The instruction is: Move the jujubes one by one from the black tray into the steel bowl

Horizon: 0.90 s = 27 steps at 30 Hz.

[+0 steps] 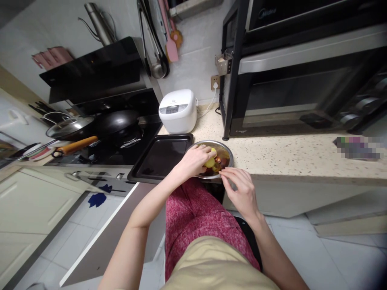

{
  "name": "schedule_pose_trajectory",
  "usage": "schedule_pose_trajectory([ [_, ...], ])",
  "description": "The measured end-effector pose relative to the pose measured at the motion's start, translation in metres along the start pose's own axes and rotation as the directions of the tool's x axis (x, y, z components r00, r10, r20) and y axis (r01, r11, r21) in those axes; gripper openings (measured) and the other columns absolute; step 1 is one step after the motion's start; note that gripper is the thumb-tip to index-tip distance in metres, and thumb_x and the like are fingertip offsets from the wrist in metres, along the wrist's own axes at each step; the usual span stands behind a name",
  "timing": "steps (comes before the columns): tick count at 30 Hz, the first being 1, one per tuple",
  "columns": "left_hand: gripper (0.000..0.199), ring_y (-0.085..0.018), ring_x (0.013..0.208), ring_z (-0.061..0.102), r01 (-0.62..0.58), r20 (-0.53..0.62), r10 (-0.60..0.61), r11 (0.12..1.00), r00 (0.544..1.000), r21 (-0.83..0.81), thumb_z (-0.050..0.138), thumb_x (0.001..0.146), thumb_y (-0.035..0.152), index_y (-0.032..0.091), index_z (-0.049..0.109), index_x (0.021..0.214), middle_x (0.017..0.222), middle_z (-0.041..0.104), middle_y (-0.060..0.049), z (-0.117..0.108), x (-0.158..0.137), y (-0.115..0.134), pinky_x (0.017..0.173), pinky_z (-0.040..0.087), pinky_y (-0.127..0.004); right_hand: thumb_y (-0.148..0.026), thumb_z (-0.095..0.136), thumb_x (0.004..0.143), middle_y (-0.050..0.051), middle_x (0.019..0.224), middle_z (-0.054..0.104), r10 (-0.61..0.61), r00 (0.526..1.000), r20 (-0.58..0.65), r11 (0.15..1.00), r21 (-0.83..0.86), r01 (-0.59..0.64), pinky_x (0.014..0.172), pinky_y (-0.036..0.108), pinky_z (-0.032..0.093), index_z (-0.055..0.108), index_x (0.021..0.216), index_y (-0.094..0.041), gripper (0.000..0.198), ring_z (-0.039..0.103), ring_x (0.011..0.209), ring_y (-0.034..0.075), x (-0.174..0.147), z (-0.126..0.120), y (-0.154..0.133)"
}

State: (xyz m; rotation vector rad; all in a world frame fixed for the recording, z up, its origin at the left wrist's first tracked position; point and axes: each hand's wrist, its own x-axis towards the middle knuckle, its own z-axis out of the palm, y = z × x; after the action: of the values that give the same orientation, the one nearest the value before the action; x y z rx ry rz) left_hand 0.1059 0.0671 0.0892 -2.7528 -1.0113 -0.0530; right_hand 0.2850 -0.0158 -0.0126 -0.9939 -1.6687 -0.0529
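Observation:
A round metal bowl (231, 156) sits at the counter's front edge, in front of my body. Inside it are yellow round pieces (209, 162), perhaps slices of potato, among darker reddish-brown bits. My left hand (197, 159) reaches over the bowl's left side, its fingers curled down onto the yellow pieces; the fingertips are partly hidden. At the bowl's right front rim is my right hand (241, 186), with the fingertips and thumb brought close together on the rim.
Left of the bowl lies a black baking tray (160, 155), with a white rice cooker (178, 110) behind it. A wok (116, 123) and a lidded pan (71, 128) stand on the stove. An oven (281, 94) stands at right. Below the tray, a cabinet door (111, 225) stands open.

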Motion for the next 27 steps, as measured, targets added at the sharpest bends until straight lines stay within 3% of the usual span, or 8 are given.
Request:
schedule_pose_trajectory([
  [8, 0.043, -0.028, 0.115, 0.064, -0.007, 0.02, 0.007, 1.0, 1.0, 0.0, 0.073, 0.081, 0.012, 0.018, 0.064, 0.123, 0.123, 0.066, -0.01, 0.002, 0.001, 0.002, 0.098, 0.048, -0.038, -0.017, 0.061, 0.099, 0.005, 0.1, 0.079, 0.026, 1.0, 0.014, 1.0, 0.007, -0.026, 0.092, 0.044, 0.054, 0.074, 0.102, -0.025, 0.015, 0.073, 0.099, 0.023, -0.002, -0.001, 0.002],
  [14, 0.034, -0.028, 0.111, 0.064, 0.001, -0.018, -0.001, 1.0, 1.0, 0.009, 0.071, 0.09, 0.019, 0.02, 0.066, 0.123, 0.121, 0.066, -0.01, 0.003, -0.005, -0.002, 0.094, 0.051, -0.037, -0.016, 0.062, 0.099, 0.005, 0.099, 0.079, 0.021, 1.0, 0.013, 1.0, 0.008, -0.021, 0.092, 0.043, 0.054, 0.074, 0.102, -0.024, 0.015, 0.073, 0.099, 0.023, -0.003, 0.0, 0.003],
  [27, 0.041, -0.026, 0.112, 0.065, 0.058, -0.104, -0.063, 0.997, 0.993, -0.05, 0.079, 0.088, 0.026, 0.019, 0.065, 0.126, 0.124, 0.066, -0.008, 0.006, -0.02, -0.005, 0.095, 0.054, -0.035, -0.015, 0.064, 0.098, 0.005, 0.1, 0.079, -0.006, 1.0, 0.022, 1.0, 0.005, 0.006, 0.091, 0.042, 0.053, 0.073, 0.103, -0.023, 0.013, 0.073, 0.099, 0.023, -0.003, 0.004, 0.002],
])
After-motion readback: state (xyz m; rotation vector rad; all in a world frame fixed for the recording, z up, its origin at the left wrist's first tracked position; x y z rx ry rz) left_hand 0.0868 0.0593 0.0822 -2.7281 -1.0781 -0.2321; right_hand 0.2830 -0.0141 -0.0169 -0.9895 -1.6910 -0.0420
